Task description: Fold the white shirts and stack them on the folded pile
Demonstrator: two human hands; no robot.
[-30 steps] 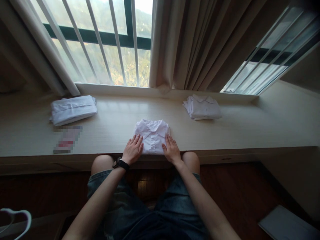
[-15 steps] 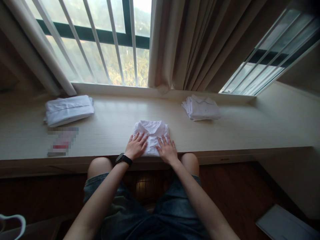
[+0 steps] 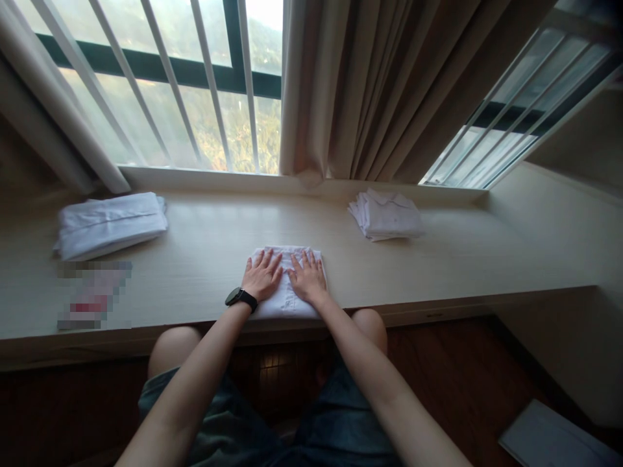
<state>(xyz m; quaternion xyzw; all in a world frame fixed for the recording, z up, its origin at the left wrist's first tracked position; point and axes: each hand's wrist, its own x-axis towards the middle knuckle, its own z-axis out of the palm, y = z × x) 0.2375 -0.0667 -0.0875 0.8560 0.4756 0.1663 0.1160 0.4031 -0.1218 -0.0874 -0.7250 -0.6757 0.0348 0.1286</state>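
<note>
A folded white shirt lies at the front edge of the pale tabletop, right before me. My left hand rests flat on its upper left part, fingers stretched out, with a dark watch on the wrist. On the upper right part lies my right hand, palm down and fingers spread. Between the two hands the shirt's button strip shows. Its collar end is mostly covered by my fingers.
A stack of folded white cloth lies at the back left, with a blurred-out item in front of it. Folded white shirts are piled at the back right. Curtains and a barred window stand behind the tabletop.
Both hands have slid up the shirt toward its collar, the right one also inward, closer to the left. The view has shifted slightly, and the stacks look unmoved.
</note>
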